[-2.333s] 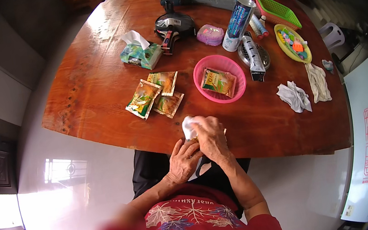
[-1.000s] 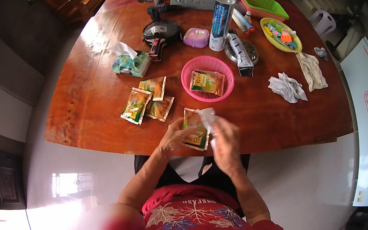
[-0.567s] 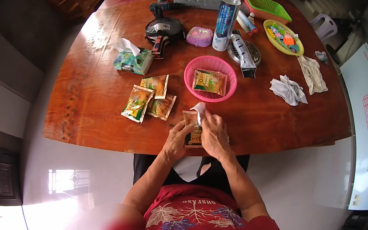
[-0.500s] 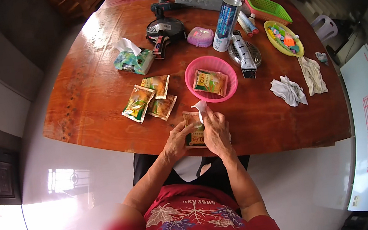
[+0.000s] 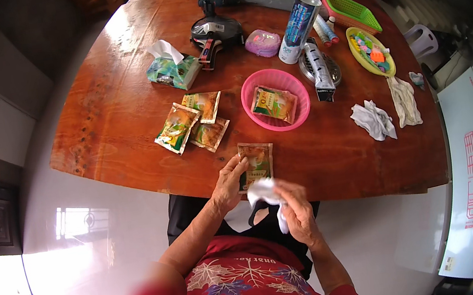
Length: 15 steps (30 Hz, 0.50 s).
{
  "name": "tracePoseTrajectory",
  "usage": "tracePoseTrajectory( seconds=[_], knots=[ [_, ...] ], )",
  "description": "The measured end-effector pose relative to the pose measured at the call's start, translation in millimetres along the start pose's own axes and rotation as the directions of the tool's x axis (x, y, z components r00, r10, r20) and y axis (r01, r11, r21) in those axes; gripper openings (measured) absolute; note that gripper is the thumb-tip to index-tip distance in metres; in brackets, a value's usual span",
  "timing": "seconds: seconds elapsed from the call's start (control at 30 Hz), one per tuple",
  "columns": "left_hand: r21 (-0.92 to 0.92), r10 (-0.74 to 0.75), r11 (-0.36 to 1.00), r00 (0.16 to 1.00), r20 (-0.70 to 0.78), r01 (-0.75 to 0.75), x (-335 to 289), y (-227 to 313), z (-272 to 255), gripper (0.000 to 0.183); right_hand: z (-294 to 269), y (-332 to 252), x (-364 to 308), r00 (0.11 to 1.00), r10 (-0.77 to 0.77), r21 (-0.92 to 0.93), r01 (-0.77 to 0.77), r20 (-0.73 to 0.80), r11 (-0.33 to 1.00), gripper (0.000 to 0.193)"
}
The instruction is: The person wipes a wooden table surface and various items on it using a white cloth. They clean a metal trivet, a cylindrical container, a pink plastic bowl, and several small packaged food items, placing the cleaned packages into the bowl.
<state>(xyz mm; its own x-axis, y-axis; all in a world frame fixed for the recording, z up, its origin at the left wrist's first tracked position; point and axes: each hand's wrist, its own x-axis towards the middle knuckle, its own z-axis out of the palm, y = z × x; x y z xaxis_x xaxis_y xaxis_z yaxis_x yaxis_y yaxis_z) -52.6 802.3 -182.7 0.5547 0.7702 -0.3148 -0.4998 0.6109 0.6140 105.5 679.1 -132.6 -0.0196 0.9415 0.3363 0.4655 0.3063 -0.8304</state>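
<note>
My left hand grips the left edge of a flat brown-and-gold food packet at the table's near edge. Between the fingers of my right hand hangs a white cloth, slightly blurred, at the packet's lower end. Beyond the packet, a pink plastic basket holds a similar packet. To the left, a packet overlaps two more, an upper packet and a lower packet, on the table.
A tissue pack, a purple case and a tall blue canister stand farther back on the wooden table. On the right lie a crumpled white cloth, a pale glove and a yellow basket of colourful pieces.
My right hand has drawn the white cloth down the packet toward me, uncovering the packet's upper part. My left hand still holds the packet.
</note>
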Motion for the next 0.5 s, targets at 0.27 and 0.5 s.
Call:
tracePoseTrajectory(
  seconds=[0.27,0.5],
  knots=[
    [-0.052,-0.159,0.986,0.984,-0.077,0.156,-2,14,5,0.031,62,18,50,0.996,-0.084,-0.532,0.083,0.022,0.842,0.044],
    [0.003,-0.067,0.998,0.996,-0.056,0.068,12,-1,-18,0.039,53,30,105,0.996,0.085,-0.567,-0.059,0.020,0.822,0.042]
  ],
)
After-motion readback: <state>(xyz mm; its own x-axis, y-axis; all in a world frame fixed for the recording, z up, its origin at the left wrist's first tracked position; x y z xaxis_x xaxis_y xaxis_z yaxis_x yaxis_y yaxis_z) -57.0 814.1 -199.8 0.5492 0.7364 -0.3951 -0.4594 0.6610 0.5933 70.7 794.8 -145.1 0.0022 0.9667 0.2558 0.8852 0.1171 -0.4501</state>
